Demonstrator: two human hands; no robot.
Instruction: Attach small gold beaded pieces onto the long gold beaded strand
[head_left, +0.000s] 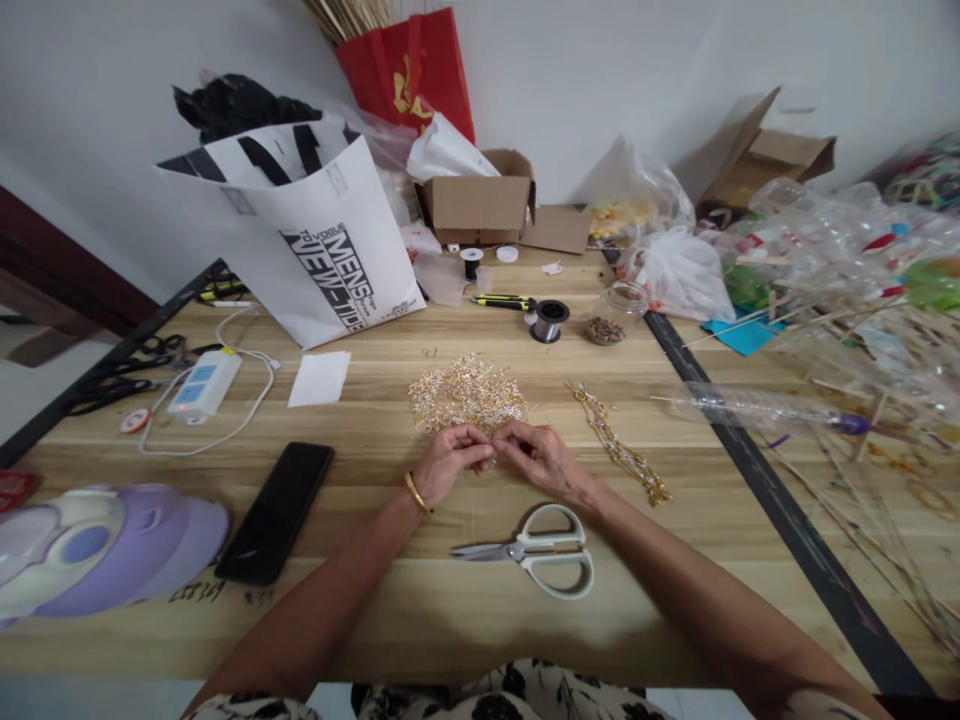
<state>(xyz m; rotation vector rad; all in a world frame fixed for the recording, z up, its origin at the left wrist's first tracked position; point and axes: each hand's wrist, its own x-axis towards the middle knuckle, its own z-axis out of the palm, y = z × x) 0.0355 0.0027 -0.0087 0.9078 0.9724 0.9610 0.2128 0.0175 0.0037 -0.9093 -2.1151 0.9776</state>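
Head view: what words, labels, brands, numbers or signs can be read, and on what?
"TO VOGUE": white bag
"MENS": white bag
"NEW-TIDE": white bag
White bag's smaller print: too small to read.
Red bag: gold lettering, unreadable.
Wooden table: handwritten marks, too blurred to read.

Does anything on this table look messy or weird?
Yes, the right side: clear plastic bottles lie in a jumbled heap, with thin sticks scattered nearby. Shiny gold pieces also lie loose beyond the left hand. Nothing looks clearly damaged.
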